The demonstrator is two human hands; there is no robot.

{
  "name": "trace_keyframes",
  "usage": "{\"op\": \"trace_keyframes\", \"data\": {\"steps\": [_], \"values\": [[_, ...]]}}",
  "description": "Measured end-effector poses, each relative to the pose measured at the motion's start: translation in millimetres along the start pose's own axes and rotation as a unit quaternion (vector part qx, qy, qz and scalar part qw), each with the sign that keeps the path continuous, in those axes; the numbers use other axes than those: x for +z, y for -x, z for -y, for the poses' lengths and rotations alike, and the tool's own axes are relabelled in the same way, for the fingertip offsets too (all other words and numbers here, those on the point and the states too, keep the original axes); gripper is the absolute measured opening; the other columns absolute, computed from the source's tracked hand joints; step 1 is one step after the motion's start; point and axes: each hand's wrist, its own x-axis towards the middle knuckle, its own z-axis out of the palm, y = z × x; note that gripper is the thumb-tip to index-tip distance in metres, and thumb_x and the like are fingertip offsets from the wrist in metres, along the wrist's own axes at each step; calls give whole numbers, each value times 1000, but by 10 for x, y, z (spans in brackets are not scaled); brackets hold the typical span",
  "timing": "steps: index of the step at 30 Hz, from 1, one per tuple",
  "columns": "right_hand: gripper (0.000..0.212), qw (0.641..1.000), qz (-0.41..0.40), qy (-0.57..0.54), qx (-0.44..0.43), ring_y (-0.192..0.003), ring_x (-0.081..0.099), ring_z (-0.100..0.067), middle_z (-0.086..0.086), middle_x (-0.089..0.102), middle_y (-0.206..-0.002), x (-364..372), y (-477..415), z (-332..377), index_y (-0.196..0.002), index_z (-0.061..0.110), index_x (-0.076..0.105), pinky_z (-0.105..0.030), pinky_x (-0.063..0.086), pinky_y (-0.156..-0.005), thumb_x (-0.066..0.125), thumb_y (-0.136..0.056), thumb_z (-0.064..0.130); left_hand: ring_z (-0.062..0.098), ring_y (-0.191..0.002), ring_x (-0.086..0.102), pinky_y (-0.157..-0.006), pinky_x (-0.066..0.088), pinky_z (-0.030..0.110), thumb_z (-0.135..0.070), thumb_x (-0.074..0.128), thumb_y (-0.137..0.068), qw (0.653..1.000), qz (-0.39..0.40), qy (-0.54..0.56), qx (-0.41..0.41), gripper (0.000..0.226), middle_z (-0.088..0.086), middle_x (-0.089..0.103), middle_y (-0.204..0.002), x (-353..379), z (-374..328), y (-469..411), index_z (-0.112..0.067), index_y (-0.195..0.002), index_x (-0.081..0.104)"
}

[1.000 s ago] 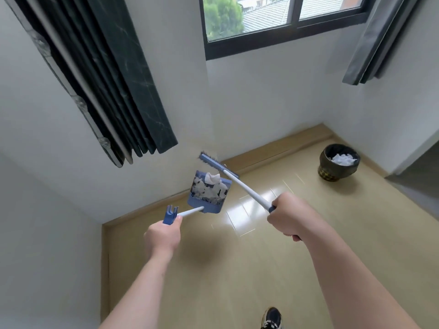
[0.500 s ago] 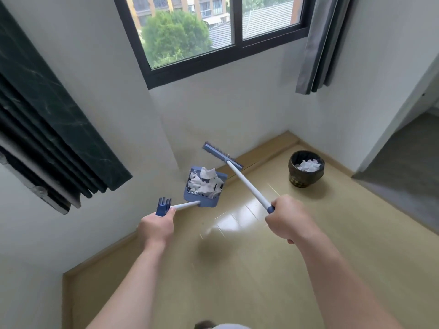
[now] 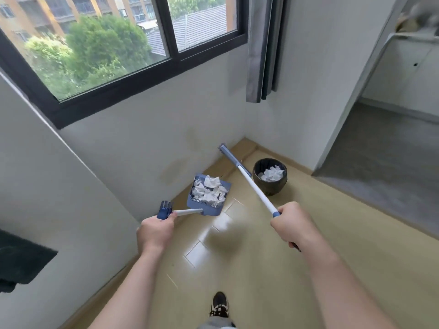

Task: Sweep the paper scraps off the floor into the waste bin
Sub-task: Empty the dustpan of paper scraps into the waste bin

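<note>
My left hand [image 3: 155, 231] grips the white handle of a blue dustpan [image 3: 206, 207], held off the floor and filled with crumpled white paper scraps [image 3: 209, 191]. My right hand [image 3: 293, 224] grips the white pole of a blue broom [image 3: 234, 160], whose head is raised near the wall corner. A dark round waste bin [image 3: 270, 184] stands on the floor in the corner, to the right of the dustpan and just behind the broom pole, with white paper inside it.
A white wall with a black-framed window [image 3: 123, 91] runs ahead. A grey curtain [image 3: 263, 48] hangs above the bin. A doorway onto grey floor [image 3: 384, 167] opens at right. My shoe [image 3: 219, 302] is on the tan floor [image 3: 273, 269].
The view has swung right and moved closer to the corner. The bin now sits nearer, right beside the broom pole. Both hands keep their hold on dustpan and broom.
</note>
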Motion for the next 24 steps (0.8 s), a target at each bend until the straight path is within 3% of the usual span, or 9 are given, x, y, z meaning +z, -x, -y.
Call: {"op": "trace_keyframes", "data": {"steps": [8,14,16,19,24], "values": [[12,992,-26,-96,82,-42,39,-23,-11,49,-62,-386,-977,202,-72,9,58,-20,32,-38,49,-81,7,34,-71,64,-58,46,31,-47,68,-87,991,82,-62,82,40,8,65,-61,711,-1175,-963,-13,-66,71],[10,986,-20,-116,114,-37,34,-22,-9,43,-49,-784,-1662,41,-67,9,55,-23,31,-42,49,-75,5,32,-71,64,-57,47,31,-46,66,-86,983,105,-93,116,36,8,65,-63,1356,-1899,-1195,-16,-65,69],[9,983,-22,-130,125,-41,37,-24,-11,45,-49,-937,-1969,-74,-69,5,58,-25,33,-43,50,-74,5,30,-68,63,-56,46,31,-46,66,-86,981,110,-104,122,36,8,64,-62,1600,-2124,-1231,-16,-66,69],[20,979,-4,-159,131,-47,43,-26,-14,53,-56,-1216,-2447,-269,-87,-6,66,-29,36,-47,55,-77,7,30,-67,63,-55,46,30,-46,65,-86,980,107,-110,127,39,8,65,-63,1946,-2474,-1232,-13,-64,67],[22,970,31,-187,150,-48,45,-26,-14,57,-59,-1683,-3038,-509,-94,-8,67,-25,37,-43,57,-80,6,30,-68,65,-56,48,31,-46,65,-87,978,90,-146,123,40,9,66,-65,2480,-3019,-1161,-13,-63,66]]}}
